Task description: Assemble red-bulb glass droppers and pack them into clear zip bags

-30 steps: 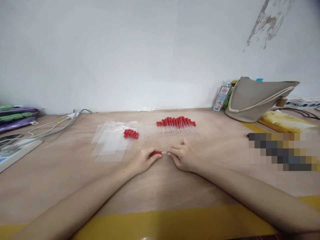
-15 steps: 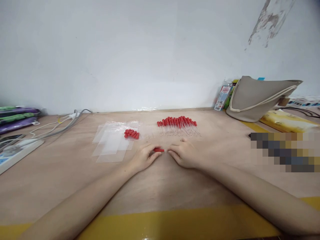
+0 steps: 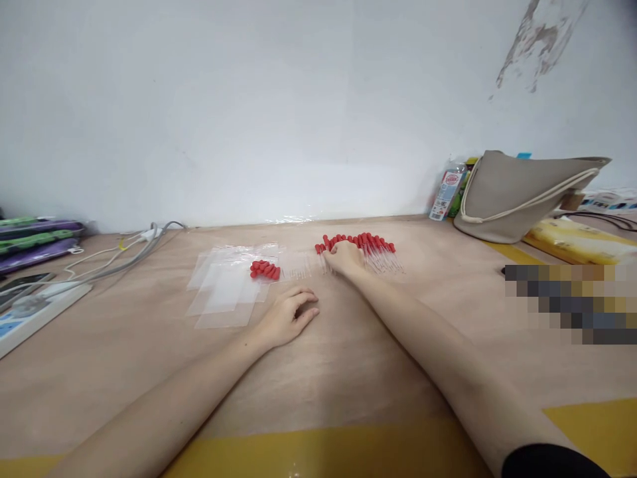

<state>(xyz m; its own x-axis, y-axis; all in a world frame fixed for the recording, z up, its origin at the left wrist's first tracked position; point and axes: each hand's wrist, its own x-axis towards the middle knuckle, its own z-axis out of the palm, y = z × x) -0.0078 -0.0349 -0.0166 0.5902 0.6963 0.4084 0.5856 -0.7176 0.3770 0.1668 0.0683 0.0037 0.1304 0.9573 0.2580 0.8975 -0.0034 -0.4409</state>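
Note:
My left hand point(image 3: 289, 315) rests on the brown table covering, its thumb and fingers apart around nothing. Farther back, my right hand point(image 3: 347, 257) pinches a glass dropper with a red rubber bulb at the left part of a row of such droppers point(image 3: 381, 247). The hand hides much of the dropper it holds. The row lies side by side, bulbs toward the wall and thin tubes toward me. Left of it lie several loose clear tubes point(image 3: 297, 267). A small pile of red rubber bulbs point(image 3: 265, 269) sits beside those, on overlapping clear plastic bags point(image 3: 213, 295).
At the left stand a white power strip point(image 3: 47, 312) with grey cables, a phone point(image 3: 22, 289) and purple and green packets point(image 3: 40, 239). To the right are a grey bag point(image 3: 522, 192), a bottle point(image 3: 446, 189) and a yellow packet point(image 3: 572, 240). Yellow tape point(image 3: 298, 455) runs along the near edge.
Both hands held a dropper between them at the middle of the table. My left hand has let go and stays there, while my right hand has moved back to the dropper row.

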